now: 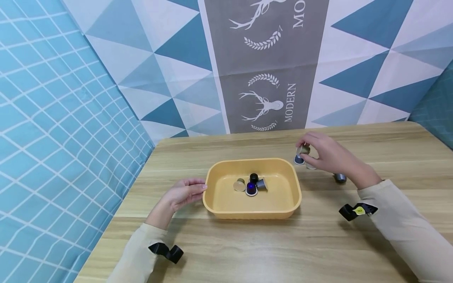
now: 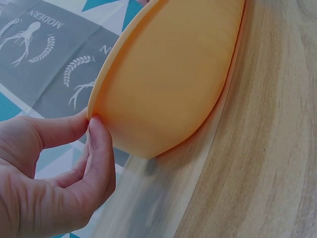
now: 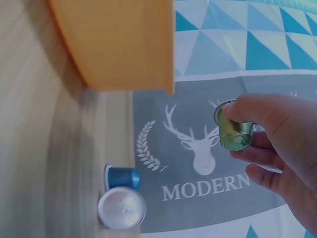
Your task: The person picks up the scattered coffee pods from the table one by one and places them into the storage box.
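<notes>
My left hand (image 1: 184,193) pinches the left rim of a yellow plastic tray (image 1: 247,215) between thumb and fingers. To the right of the tray, above the table, a gold-green coffee capsule (image 3: 236,130) is held between the thumb and fingers of my right hand (image 1: 327,153). Below that hand, a blue capsule (image 3: 124,178) and a capsule showing its silver lid (image 3: 122,208) stand side by side on the table. Inside the tray lie a black capsule (image 1: 253,177), a dark blue capsule (image 1: 251,188), a grey capsule (image 1: 261,184) and a beige-gold capsule (image 1: 239,185).
Another dark capsule (image 1: 340,178) lies on its side beneath my right wrist. The wooden table (image 1: 233,251) ends at the back against a patterned cloth (image 1: 191,78). A blue gridded cloth (image 1: 60,129) hangs along the left side.
</notes>
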Tool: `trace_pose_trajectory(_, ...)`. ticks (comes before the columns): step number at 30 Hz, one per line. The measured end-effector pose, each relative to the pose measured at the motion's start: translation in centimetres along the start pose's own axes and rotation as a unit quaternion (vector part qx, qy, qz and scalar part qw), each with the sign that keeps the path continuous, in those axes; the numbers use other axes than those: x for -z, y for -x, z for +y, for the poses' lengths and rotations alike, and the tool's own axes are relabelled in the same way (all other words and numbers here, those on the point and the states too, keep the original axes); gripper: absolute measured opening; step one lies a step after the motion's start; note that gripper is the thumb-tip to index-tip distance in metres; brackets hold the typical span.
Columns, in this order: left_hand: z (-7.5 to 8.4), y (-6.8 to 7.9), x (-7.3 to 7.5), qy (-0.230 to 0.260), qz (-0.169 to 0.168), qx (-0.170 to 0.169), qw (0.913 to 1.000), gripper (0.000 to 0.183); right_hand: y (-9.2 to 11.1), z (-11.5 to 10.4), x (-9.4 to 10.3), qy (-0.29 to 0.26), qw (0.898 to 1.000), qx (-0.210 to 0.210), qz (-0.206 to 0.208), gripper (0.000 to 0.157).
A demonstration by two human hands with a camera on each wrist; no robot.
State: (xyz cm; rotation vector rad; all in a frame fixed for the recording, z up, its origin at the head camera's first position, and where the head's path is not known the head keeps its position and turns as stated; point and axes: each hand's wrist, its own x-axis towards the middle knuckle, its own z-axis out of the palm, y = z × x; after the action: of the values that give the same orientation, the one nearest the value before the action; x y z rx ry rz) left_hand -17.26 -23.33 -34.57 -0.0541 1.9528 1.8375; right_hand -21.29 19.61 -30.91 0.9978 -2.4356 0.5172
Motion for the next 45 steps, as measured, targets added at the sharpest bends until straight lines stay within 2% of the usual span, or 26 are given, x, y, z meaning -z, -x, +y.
trace_pose_trajectory(10, 0.3, 0.1, -0.1, 0.003, 0.001, -0.003, 1.0, 0.039, -1.7, -1.7, 1.3, -0.002, 0.999, 0.028, -0.02, 0.021)
trace_pose_trajectory(17, 0.1, 0.1, -0.1, 0.0, 0.0, -0.001, 1.0, 0.036, -2.7, -3.1, 2.0, -0.006, 0.998, -0.002, -0.057, 0.016)
trace_pose_trajectory(28, 0.2, 0.0, 0.0, 0.006, -0.004, 0.002, 1.0, 0.031, -4.4, -4.3, 1.9, -0.034, 0.994, -0.001, -0.104, 0.013)
trace_pose_trajectory(45, 0.2, 0.0, -0.1, 0.017, -0.004, 0.003, 0.9998, 0.028, -6.7, -5.6, 0.8, -0.082, 0.985, -0.009, -0.153, 0.013)
